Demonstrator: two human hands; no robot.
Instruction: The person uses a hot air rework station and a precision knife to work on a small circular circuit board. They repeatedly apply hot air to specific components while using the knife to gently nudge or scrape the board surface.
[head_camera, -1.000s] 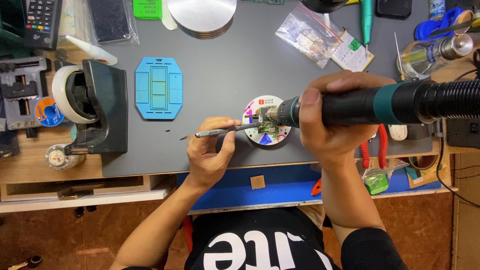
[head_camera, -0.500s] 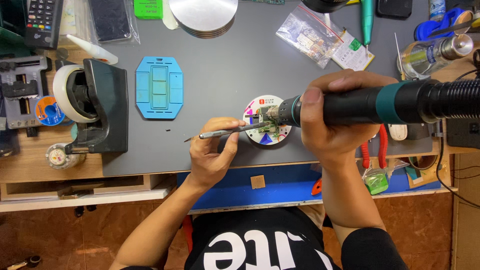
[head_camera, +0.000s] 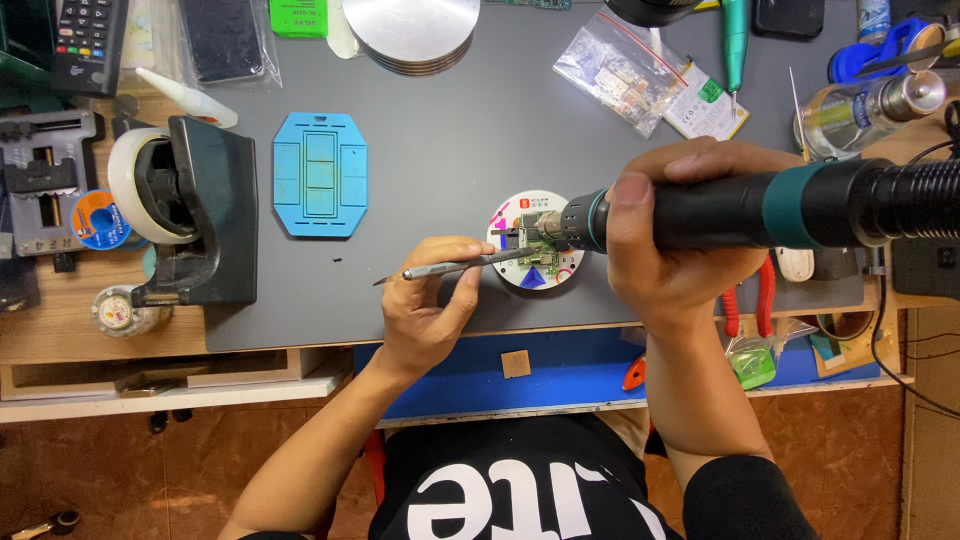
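Head view, left to right: black tape dispenser (head_camera: 195, 215) and blue tray (head_camera: 320, 187) sit on the grey tabletop (head_camera: 450, 130). Left hand (head_camera: 425, 315), fingers pinched narrow on metal tweezers (head_camera: 460, 266), tips reaching onto a small circuit board (head_camera: 540, 250) atop a round white holder (head_camera: 535, 240) near the tabletop's front edge. Right hand (head_camera: 680, 240), fingers wrapped around a black hot-air handpiece (head_camera: 760, 207), nozzle just over the board.

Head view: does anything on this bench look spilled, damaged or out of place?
Nothing stands out. The left hand holds tweezers to the small circuit board on the round white holder, the right hand aims the hot-air tool at it, and nothing looks spilled.
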